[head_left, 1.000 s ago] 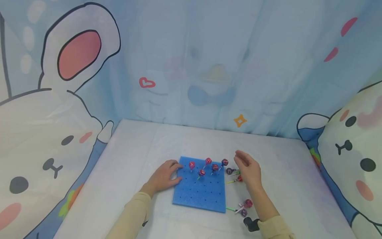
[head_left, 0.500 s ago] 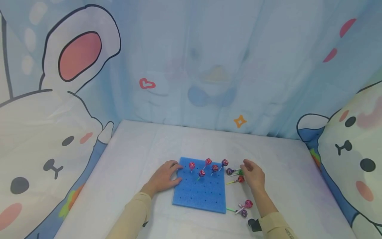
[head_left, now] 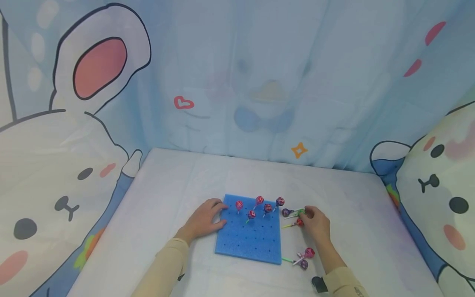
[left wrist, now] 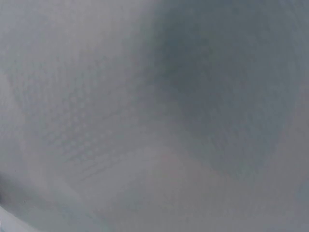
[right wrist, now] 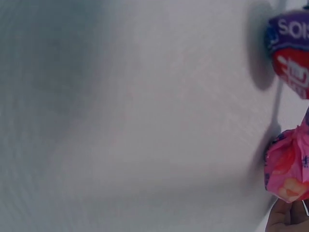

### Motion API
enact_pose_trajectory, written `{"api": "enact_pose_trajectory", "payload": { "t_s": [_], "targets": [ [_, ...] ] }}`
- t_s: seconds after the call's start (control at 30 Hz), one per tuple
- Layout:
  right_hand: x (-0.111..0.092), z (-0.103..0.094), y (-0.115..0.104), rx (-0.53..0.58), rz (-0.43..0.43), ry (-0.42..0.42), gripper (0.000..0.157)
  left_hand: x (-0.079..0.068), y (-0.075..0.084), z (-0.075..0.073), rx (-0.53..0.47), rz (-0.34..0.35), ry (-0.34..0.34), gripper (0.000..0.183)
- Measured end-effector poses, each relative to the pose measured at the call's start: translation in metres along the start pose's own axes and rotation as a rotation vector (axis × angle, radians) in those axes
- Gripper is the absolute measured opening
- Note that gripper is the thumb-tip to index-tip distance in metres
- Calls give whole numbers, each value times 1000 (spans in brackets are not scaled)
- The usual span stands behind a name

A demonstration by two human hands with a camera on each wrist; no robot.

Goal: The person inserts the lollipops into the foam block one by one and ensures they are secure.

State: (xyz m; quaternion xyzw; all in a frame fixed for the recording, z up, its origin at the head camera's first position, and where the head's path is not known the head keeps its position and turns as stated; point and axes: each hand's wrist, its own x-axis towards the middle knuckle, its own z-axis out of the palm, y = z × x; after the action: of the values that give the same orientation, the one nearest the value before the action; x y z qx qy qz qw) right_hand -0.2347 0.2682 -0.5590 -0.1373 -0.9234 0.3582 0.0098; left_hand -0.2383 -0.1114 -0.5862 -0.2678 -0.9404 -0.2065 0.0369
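A blue foam board [head_left: 248, 243] with rows of small holes lies on the white cloth. Several wrapped lollipops, among them a red one [head_left: 251, 214], stand in its far part. My left hand [head_left: 202, 218] rests at the board's left edge, fingers spread over the rim. To the right of the board, my right hand [head_left: 316, 225] pinches a green lollipop [head_left: 301, 211] by its head; its fingertips are partly hidden. Right beside it lie a purple lollipop [head_left: 285, 212] and a red-orange one [head_left: 299, 222]. In the right wrist view, fingers [right wrist: 280, 220] show at the bottom right corner.
Nearer me lie a pink lollipop [head_left: 309, 253] and a purple lollipop [head_left: 304, 264] with crossing sticks. A black object [head_left: 319, 284] is at the right wrist. A printed curtain [head_left: 230, 82] hangs behind the table. The left wrist view shows only blurred grey surface.
My right hand has come down and slightly right, from above the loose lollipops to the green one. The left hand stays on the board's edge.
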Motion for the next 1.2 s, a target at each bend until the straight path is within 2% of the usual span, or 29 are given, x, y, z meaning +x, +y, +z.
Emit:
{"api": "enact_pose_trajectory", "payload": {
  "t_s": [0.33,0.5,0.7,0.9,1.07,1.2],
  "targets": [
    [4,3,2,16,36,17,40,1,1,-1,0,-14,-11,47],
    [3,2,1,36,42,39,40,0,2,-1,3,-7,4,46],
    [2,-6,-7,147,40,74,40,0,1,1,6,4,29,45],
    [-5,-15,-20,227,-2,117,41,0,0,3,16,-9,7,46],
    [-15,-20,-28,307,-43,79,50,1,-1,3,11,-12,5,46],
    [-24,-22,-36,401,-77,31,50,1,-1,2,11,-12,1,46]
  ]
}}
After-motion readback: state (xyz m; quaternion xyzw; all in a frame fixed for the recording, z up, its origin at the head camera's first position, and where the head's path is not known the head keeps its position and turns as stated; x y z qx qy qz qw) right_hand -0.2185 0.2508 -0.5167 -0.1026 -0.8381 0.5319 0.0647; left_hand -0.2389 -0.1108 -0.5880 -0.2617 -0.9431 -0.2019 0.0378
